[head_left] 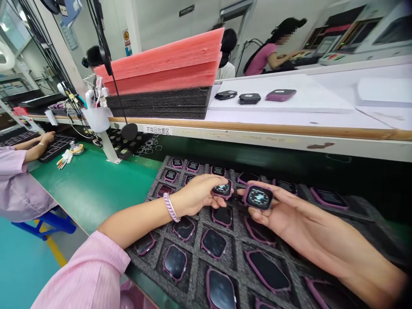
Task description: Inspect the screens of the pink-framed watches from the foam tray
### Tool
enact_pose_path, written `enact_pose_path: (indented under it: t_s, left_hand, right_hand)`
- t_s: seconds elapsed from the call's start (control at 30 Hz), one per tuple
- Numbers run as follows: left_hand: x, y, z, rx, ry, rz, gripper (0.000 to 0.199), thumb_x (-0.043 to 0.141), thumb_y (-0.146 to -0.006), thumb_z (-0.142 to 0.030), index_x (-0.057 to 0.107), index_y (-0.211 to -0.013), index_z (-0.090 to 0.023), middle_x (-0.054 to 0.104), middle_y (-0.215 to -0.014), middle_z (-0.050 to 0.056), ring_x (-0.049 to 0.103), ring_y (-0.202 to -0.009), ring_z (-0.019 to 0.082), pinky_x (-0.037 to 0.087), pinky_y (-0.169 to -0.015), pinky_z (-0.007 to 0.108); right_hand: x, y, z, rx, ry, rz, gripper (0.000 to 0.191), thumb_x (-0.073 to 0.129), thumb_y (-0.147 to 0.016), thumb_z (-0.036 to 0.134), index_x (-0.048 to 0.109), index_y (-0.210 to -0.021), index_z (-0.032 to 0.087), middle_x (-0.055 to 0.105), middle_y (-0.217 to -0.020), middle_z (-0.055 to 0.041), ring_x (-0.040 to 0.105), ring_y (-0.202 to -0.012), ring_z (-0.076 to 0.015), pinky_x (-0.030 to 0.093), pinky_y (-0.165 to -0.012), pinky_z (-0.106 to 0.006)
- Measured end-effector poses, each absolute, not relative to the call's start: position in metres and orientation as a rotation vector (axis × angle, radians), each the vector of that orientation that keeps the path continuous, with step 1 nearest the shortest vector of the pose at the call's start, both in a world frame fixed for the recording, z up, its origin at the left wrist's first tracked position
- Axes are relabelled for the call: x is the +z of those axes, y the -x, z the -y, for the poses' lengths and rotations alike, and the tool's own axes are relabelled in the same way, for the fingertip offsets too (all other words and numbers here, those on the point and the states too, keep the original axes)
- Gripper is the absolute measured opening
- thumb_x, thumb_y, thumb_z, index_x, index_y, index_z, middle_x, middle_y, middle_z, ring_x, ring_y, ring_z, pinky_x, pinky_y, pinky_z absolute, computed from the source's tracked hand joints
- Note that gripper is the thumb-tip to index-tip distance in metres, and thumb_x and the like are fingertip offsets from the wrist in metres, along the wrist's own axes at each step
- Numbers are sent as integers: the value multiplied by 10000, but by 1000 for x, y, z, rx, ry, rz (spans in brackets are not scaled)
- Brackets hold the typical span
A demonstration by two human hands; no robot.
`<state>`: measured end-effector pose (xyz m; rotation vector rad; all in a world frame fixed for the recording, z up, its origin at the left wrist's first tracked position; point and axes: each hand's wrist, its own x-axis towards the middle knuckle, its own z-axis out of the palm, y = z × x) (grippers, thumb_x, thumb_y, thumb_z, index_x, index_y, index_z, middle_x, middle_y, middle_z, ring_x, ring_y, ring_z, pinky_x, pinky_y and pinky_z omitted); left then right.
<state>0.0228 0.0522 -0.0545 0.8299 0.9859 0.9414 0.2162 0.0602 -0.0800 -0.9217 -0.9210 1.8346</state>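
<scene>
Right now, both hands hold a small purple-cased watch body each above a dark foam tray (154, 189).

Left hand (196, 195), arm stretched in from the lower left, pinches a lit watch body (222, 189) at its fingertips. Right hand (280, 212), palm turned up, cradles a second lit watch body (258, 197) in curled fingers. More dark-screened units (213, 243) sit in the tray's pockets on the green tabletop (93, 189).

left hand (201, 193): palm down, fingers pinched | right hand (277, 210): palm up, fingers curled
</scene>
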Motion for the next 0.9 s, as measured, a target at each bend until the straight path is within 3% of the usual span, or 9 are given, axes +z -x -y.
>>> enact_pose_path:
  t_s: [0.1, 0.2, 0.3, 0.5, 0.63, 0.77, 0.9]
  left_hand:
    - [-55, -22, -53, 925, -825, -1004, 126, 481, -968, -176, 523, -860, -129, 542, -653, -21, 511, -399, 63, 369, -382, 149]
    - [-54, -22, -52, 934, -853, -1044, 62, 500, -964, -166, 518, -1016, -139, 559, -667, -34, 523, -390, 75, 385, -378, 151]
    - [-54, -22, -51, 916, -887, -1039, 221, 540, -937, -143, 473, -1146, -165, 574, -683, -43, 564, -412, 100, 452, -416, 171]
    - [-57, -22, -51, 923, -913, -974, 259, 583, -867, -73, 462, -1079, -161, 577, -662, -39, 610, -458, 120, 481, -461, 172]
    - [-58, -22, -53, 914, -884, -940, 290, 557, -867, -68, 466, -1134, -138, 602, -627, -8, 635, -498, 130, 503, -517, 172]
    - [-60, -21, -53, 914, -868, -892, 396, 551, -837, -59, 464, -1218, -124, 642, -685, 17, 663, -525, 142, 545, -552, 200]
    - [-63, -23, -51, 977, -920, -842, 427, 587, -752, -68, 514, -1165, -148, 677, -823, 25, 690, -565, 142, 591, -587, 220]
  right_hand:
    - [-78, -214, -59, 1829, 960, 922, 579, 1009, -515, 445, 810, -1009, 217, 684, -999, -117, 606, -725, -214, 609, -593, -256]
    - [-76, -213, -59, 1852, 975, 930, 588, 1015, -497, 462, 810, -997, 230, 694, -972, -120, 610, -704, -220, 605, -578, -261]
    - [-73, -212, -58, 1830, 975, 942, 577, 1022, -481, 462, 812, -958, 217, 694, -973, -122, 614, -712, -221, 605, -575, -261]
    - [-71, -211, -54, 1771, 1000, 952, 569, 1040, -432, 406, 807, -918, 226, 691, -953, -95, 624, -710, -211, 605, -580, -248]
    - [-74, -212, -52, 1748, 1038, 956, 679, 1039, -378, 372, 785, -990, 224, 707, -942, -94, 643, -706, -213, 607, -600, -242]
    - [-78, -216, -54, 1746, 1035, 997, 728, 1036, -437, 357, 733, -1085, 220, 707, -839, -72, 654, -670, -201, 594, -627, -232]
    - [-82, -220, -54, 1718, 875, 1086, 592, 981, -591, 326, 691, -1094, 209, 703, -863, -46, 644, -658, -169, 562, -638, -240]
